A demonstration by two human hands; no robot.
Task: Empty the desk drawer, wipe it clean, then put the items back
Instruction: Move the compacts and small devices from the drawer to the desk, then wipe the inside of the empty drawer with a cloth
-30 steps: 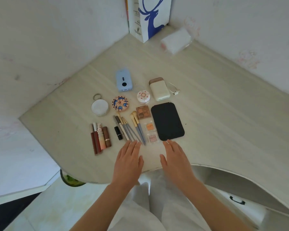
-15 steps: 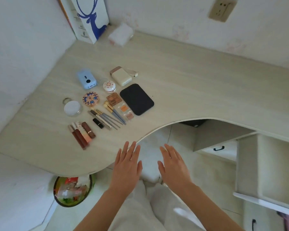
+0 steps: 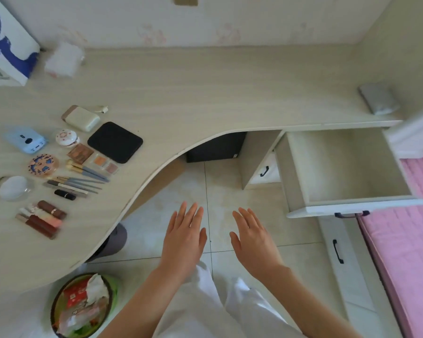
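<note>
The desk drawer [image 3: 347, 167] is pulled out at the right and holds nothing. On the desk [image 3: 205, 93] at the left lie its items: a black pad [image 3: 115, 141], a cream power bank [image 3: 82, 118], a blue device [image 3: 27, 141], round compacts [image 3: 43, 164], makeup brushes [image 3: 83, 178] and lipsticks [image 3: 42, 218]. My left hand [image 3: 183, 237] and my right hand [image 3: 252, 237] hover flat over the floor in front of the desk, fingers apart, holding nothing. They are apart from both the items and the drawer.
A tissue pack [image 3: 64, 59] and a deer-print bag [image 3: 7, 45] stand at the back left. A grey cloth [image 3: 377, 98] lies at the desk's right end. A full waste bin [image 3: 83, 306] sits on the floor below left. Lower drawers [image 3: 337, 252] and a pink bed [image 3: 408, 228] are at right.
The view has swung right, bringing the open drawer into sight. My hands have left the desk edge near the items and now hover over the floor.
</note>
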